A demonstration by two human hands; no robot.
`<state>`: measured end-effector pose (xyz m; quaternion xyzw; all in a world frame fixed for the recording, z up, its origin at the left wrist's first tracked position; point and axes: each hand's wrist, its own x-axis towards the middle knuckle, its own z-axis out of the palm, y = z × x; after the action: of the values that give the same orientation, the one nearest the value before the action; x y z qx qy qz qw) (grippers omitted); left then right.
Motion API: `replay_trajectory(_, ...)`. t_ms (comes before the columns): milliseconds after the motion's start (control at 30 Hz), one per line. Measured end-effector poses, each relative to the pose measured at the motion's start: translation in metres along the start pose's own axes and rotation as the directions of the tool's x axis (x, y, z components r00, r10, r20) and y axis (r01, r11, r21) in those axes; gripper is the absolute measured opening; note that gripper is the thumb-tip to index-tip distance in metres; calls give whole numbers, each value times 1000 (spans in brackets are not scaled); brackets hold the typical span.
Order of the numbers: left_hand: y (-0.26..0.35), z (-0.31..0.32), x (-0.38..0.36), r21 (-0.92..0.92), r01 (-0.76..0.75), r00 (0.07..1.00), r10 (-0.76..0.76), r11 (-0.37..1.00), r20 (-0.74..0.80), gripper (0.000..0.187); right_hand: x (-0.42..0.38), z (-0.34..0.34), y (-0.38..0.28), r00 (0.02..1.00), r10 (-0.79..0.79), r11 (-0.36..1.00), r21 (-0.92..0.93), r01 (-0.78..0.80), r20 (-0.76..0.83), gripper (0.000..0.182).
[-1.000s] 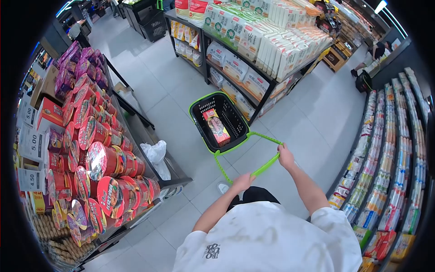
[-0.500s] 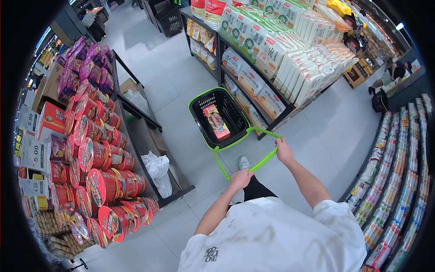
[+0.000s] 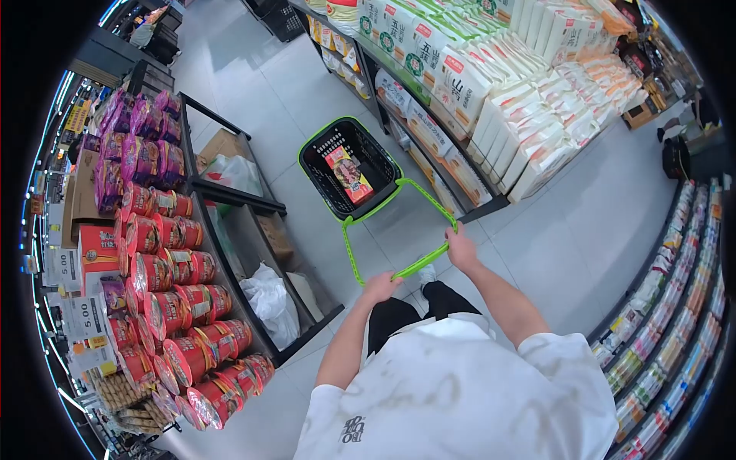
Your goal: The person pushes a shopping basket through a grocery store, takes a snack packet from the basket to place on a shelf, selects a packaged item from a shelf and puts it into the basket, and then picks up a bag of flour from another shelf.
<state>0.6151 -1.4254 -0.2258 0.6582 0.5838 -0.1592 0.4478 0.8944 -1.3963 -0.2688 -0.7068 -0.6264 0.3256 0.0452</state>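
Both hands hold the green handle (image 3: pixel 420 263) of a black shopping basket (image 3: pixel 314 165) with a green rim. My left hand (image 3: pixel 381 287) is closed round the handle's left end, and my right hand (image 3: pixel 461 247) grips it at the right corner. The basket is out in front of me over the grey floor, with its handle tipped back toward my body. Inside lies one red and yellow package (image 3: pixel 349 175) with a food picture on it.
On the left, a shelf holds red instant-noodle tubs (image 3: pixel 166 308) and purple packs (image 3: pixel 143 159). White flour-like packages (image 3: pixel 460 96) fill a display (image 3: pixel 487 207) at the upper right. A curved rack of small packets (image 3: pixel 663 299) stands at the right.
The basket, its handle and both hands appear further up and left in view. The displays have shifted as the view moved, and both hands keep their grip.
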Motion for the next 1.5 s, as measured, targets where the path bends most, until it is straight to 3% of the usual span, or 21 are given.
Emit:
replay_trajectory(67, -18, -12, 7, 10, -1, 998, 2, 1000, -63, 46, 15, 6, -15, 1000, -14, 999, 43, 14, -15, 30)
replay_trajectory(267, -43, -87, 23, -27, 36, 999, -36, 999, 22, 46, 61, 7, -59, 1000, -15, 995, 95, 15, 0, 30)
replay_trajectory(533, -116, -210, 56, -240, -73, 995, 87, 968, 48, 43, 146, -31, -157, 996, -29, 995, 91, 37, -90, 25)
replay_trajectory(633, -139, -263, 57, -324, -76, 996, 85, 943, 13, 39, 178, -34, -190, 991, -77, 994, 74, 85, -111, 34)
replay_trajectory(700, -153, -288, 60, -350, -123, 992, 108, 929, -61, 35, 198, -34, -208, 990, -104, 992, 68, 110, -92, 35)
replay_trajectory(833, -176, -317, 70, -358, -107, 994, 95, 928, -53, 35, 224, -40, -225, 987, -160, 987, 5, 160, 30, 35)
replay_trajectory(1033, -206, -345, 80, -290, -111, 994, 101, 951, -51, 38, 232, -50, -255, 956, -123, 986, 146, 86, 267, 35)
replay_trajectory(1133, -208, -370, 82, -317, -72, 997, 72, 946, -11, 38, 251, -56, -264, 945, -123, 977, 205, 61, 303, 36)
replay_trajectory(1233, -208, -399, 86, -349, -73, 997, 69, 934, -24, 36, 281, -70, -264, 963, -101, 876, 481, -34, 251, 37)
replay_trajectory(1333, -209, -432, 102, -355, -83, 996, 71, 931, -46, 35, 328, -82, -257, 962, 151, 462, 844, -272, 227, 38)
replay_trajectory(1433, -205, -459, 122, -354, -82, 997, 76, 932, -33, 30, 392, -66, -217, 931, 341, 661, 672, -334, 127, 39)
replay_trajectory(1500, -205, -470, 130, -394, -25, 999, 39, 919, 26, 28, 434, -55, -198, 907, 416, 688, 632, -357, 60, 41)
